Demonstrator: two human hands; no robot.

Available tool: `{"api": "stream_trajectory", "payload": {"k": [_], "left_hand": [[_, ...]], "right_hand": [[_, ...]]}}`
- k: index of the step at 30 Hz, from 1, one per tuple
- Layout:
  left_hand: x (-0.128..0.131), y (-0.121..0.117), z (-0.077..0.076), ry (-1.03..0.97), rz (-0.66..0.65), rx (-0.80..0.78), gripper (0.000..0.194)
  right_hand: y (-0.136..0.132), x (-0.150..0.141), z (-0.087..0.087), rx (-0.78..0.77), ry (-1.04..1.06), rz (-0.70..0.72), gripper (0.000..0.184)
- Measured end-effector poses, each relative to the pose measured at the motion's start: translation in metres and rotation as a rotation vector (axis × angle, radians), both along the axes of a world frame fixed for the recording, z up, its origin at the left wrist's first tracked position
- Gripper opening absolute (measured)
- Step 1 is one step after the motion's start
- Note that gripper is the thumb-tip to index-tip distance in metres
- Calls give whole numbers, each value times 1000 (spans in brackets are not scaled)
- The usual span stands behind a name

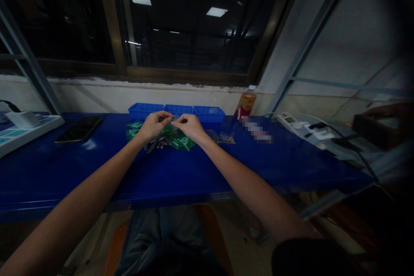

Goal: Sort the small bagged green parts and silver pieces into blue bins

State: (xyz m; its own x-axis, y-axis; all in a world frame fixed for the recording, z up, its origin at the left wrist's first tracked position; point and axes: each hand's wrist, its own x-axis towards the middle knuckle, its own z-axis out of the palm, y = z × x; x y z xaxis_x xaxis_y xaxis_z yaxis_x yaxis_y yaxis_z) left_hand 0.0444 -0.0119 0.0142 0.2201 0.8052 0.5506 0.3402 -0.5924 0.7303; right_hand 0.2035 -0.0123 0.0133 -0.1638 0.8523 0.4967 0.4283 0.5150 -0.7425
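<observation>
My left hand [154, 124] and my right hand [189, 125] meet above a pile of small green plastic bags [176, 140] on the blue table [97, 164]. Both hands pinch a small clear object between their fingertips; it is too small to name. A few dark cylindrical pieces [155, 144] lie under my left hand beside the green bags. More clear packets [223, 138] lie just right of the pile.
Three blue trays [176, 111] stand in a row behind the pile. A red and orange can [245, 105] is at the back right, a black phone [79, 128] at the left, a white device [22, 131] far left, and a power strip [299, 124] with cables at the right.
</observation>
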Motion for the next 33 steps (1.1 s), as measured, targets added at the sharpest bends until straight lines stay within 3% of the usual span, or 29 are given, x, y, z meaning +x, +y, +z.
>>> {"api": "stream_trajectory", "payload": {"k": [9,25,29,33], "left_hand": [[1,-7,7,114,110,88,21],[2,-12,10,158,142,146,16],[1,-9,8,12,235,-27,20],[3,-9,7,-171,162,-432,40]], "right_hand": [[-2,-1,2,-31,-101,-58,14],[-5,-1,4,129,-146,-18,10],[-7,0,5,173,-197,-88,10],[-11,2,7,294,-345,-131,12]]}}
